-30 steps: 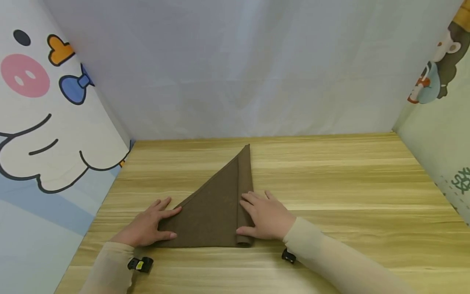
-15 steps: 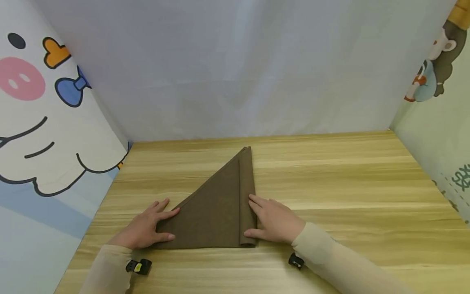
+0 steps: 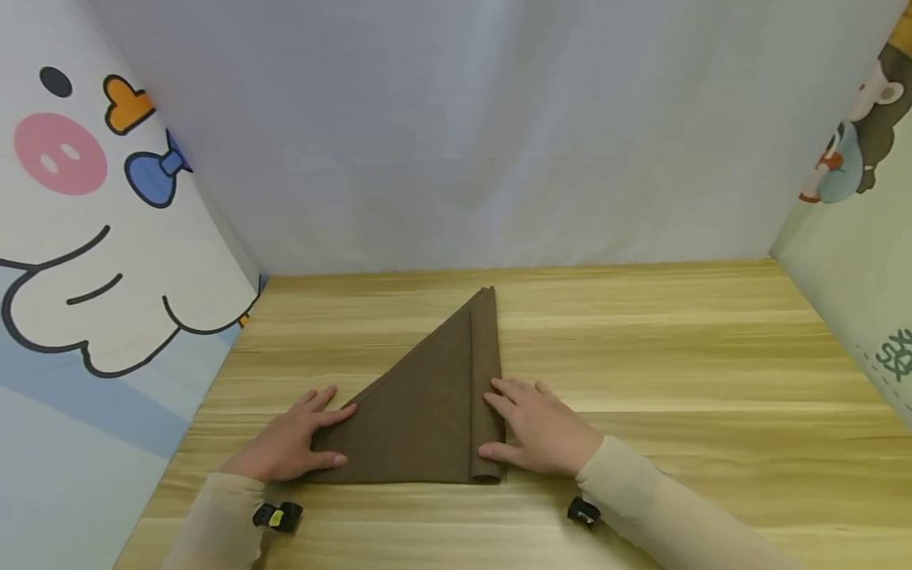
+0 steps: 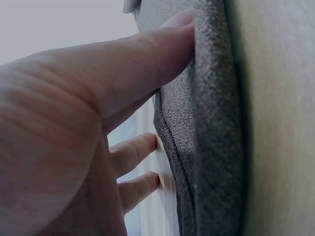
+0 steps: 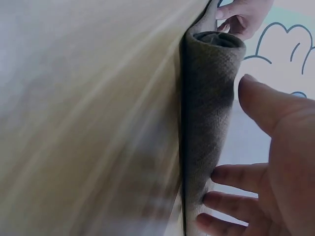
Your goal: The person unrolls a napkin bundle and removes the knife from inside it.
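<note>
A brown cloth (image 3: 406, 435) lies on the table folded into a triangle, its right side rolled into a narrow tube (image 3: 487, 427). My left hand (image 3: 292, 443) rests at the cloth's left corner, thumb and index finger extended onto it and the other fingers on the wood. In the left wrist view the thumb (image 4: 162, 54) presses close to the cloth's folded edge. My right hand (image 3: 545, 427) lies along the roll with loosely spread fingers, fingertips against its surface. The right wrist view shows the coiled end of the roll (image 5: 211, 88) beside the thumb (image 5: 256, 98).
The wood-grain table (image 3: 641, 340) extends to both sides of the cloth. A pale curtain (image 3: 499, 158) stands along the back edge, with printed cartoon panels at left (image 3: 121, 277) and right (image 3: 848, 269). Black wrist straps (image 3: 278, 516) sit at both sleeves.
My right hand has shifted slightly right, its fingertips drawing back toward the roll's outer side. The left hand keeps its place at the corner. The head view has moved a little.
</note>
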Motion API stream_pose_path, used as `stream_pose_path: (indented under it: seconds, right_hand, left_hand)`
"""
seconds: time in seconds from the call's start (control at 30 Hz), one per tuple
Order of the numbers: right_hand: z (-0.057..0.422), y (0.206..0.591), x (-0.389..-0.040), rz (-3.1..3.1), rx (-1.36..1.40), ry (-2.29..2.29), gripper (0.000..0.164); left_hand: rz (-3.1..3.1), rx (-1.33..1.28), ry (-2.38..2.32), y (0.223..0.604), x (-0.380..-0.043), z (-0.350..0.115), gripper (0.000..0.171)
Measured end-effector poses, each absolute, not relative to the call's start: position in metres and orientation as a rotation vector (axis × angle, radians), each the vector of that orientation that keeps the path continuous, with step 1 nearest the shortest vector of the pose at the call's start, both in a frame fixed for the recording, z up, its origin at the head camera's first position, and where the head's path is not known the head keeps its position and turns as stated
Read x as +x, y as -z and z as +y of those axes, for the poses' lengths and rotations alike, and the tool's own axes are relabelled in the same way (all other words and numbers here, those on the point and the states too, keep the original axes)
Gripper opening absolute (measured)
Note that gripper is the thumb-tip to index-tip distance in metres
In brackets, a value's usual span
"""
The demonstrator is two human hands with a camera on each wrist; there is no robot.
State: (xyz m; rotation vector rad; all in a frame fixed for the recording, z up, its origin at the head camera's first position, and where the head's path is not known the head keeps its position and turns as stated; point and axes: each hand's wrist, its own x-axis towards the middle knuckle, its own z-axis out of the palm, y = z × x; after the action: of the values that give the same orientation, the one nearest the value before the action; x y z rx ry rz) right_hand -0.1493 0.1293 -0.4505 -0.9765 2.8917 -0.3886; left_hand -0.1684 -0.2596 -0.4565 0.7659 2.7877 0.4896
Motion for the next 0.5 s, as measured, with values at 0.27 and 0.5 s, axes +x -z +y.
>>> stream_pose_path:
  seconds: [0.27,0.5]
  right_hand:
    - [0.099,0.443,-0.160,2.867,-1.059,0.296,0.076]
    - [0.076,0.449,-0.167,2.767,-1.082,0.113,0.083]
  left_hand:
    - [2.795,0.778,-0.500,0.456,-0.169,-0.259,0.072]
    - [2.786,0.780,-0.490,0.457,-0.169,-0.260,0.072]
